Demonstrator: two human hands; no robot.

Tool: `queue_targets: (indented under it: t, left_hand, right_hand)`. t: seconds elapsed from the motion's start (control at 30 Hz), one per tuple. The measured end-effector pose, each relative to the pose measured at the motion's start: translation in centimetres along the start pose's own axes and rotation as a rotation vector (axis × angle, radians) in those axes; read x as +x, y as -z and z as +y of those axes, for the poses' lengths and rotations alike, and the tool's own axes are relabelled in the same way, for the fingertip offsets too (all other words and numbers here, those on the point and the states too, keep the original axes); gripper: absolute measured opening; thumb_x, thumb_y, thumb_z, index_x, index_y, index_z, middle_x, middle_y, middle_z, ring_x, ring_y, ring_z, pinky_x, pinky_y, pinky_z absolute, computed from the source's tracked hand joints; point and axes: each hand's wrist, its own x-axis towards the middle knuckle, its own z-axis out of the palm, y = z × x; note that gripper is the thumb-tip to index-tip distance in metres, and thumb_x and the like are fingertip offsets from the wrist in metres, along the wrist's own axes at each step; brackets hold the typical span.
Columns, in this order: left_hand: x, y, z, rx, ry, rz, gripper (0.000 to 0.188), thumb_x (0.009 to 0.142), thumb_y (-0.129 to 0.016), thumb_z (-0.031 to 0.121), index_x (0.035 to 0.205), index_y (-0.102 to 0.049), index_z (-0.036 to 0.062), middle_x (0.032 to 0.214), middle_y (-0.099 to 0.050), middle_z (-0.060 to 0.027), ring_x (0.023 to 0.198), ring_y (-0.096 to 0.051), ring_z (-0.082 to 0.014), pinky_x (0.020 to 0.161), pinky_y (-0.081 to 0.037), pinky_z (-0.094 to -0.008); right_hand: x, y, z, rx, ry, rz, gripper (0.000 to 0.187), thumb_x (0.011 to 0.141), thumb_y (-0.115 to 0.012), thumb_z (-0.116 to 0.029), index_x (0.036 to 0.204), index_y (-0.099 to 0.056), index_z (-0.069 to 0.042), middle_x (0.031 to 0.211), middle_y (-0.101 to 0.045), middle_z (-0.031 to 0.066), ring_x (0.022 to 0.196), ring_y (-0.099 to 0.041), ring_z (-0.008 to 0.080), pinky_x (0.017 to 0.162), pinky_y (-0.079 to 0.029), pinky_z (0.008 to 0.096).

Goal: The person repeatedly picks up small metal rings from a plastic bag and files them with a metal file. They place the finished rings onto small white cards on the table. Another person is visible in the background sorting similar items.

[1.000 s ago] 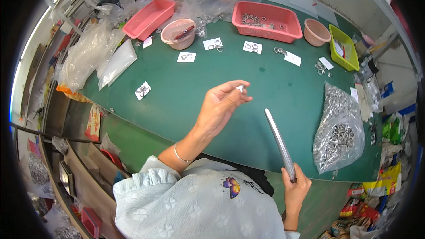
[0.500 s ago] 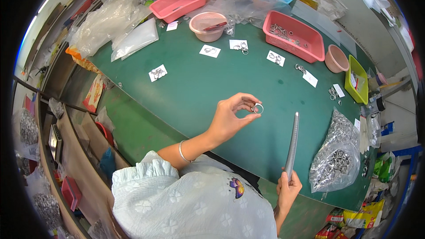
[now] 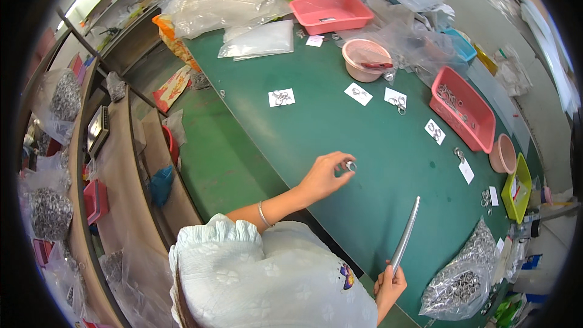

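Between the thumb and fingers of my left hand [image 3: 328,175] is a silver ring [image 3: 351,166], held above the green table [image 3: 340,124]. A bracelet circles that wrist. My right hand [image 3: 390,285] is wrapped round the thick end of a ring mandrel [image 3: 405,235], a long tapered metal rod that points up and away with its narrow tip free. The ring and the mandrel are apart. Beside my right hand, on the table, sits a clear plastic bag [image 3: 461,279] full of silver rings.
White cards with rings lie across the table, one card [image 3: 281,98] at the left. Toward the back are a pink tray [image 3: 331,15], a pink bowl [image 3: 359,64], a red tray of rings [image 3: 480,136] and a green basket [image 3: 518,197]. Shelves [image 3: 130,176] stand at the left.
The view has swung left, so the table things appear farther right. In my left fingers the ring has turned from face-on to more edge-on. Both hands keep their holds.
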Motion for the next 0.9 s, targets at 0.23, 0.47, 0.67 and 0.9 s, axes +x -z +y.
queue_targets:
  t: [0.23, 0.47, 0.67, 0.9]
  left_hand:
    - [2.6, 7.2, -8.9, 0.308, 0.000, 0.382, 0.028, 0.068, -0.068, 0.002, 0.094, -0.057, 0.0012, 0.097, -0.056, -0.0142, 0.091, -0.053, -0.0300, 0.081, -0.043, -0.0369]
    - [7.7, 11.8, -14.4, 0.454, 0.023, 0.556, 0.026, 0.067, -0.069, 0.004, 0.092, -0.061, 0.0031, 0.098, -0.053, -0.0141, 0.094, -0.052, -0.0302, 0.082, -0.042, -0.0351]
    - [11.7, 13.6, -18.8, 0.428, 0.156, 0.387, 0.027, 0.069, -0.071, 0.011, 0.093, -0.063, 0.0013, 0.094, -0.058, -0.0149, 0.092, -0.057, -0.0290, 0.083, -0.045, -0.0368]
    - [12.4, 13.8, -19.8, 0.545, 0.273, 0.153, 0.027, 0.071, -0.067, 0.017, 0.094, -0.065, 0.0028, 0.099, -0.058, -0.0166, 0.092, -0.057, -0.0301, 0.082, -0.045, -0.0358]
  right_hand:
    - [0.8, -0.7, 0.4, -0.039, -0.008, -0.034, 0.013, 0.087, -0.053, -0.007, 0.094, -0.055, 0.003, 0.050, -0.036, -0.0041, 0.038, -0.028, 0.0010, 0.033, -0.017, 0.0189]
    - [1.2, -1.6, 0.7, -0.032, -0.024, -0.036, 0.013, 0.087, -0.053, -0.007, 0.095, -0.055, 0.003, 0.051, -0.036, -0.0042, 0.038, -0.028, 0.0010, 0.033, -0.019, 0.0184]
    - [1.3, -1.6, 0.9, -0.055, -0.042, -0.002, 0.015, 0.087, -0.054, -0.008, 0.096, -0.056, 0.003, 0.053, -0.038, -0.0038, 0.038, -0.029, 0.0010, 0.032, -0.019, 0.0184]
    - [1.4, -1.5, 1.1, -0.028, -0.051, 0.003, 0.016, 0.086, -0.056, -0.010, 0.097, -0.056, 0.003, 0.053, -0.038, -0.0040, 0.037, -0.029, 0.0008, 0.032, -0.019, 0.0185]
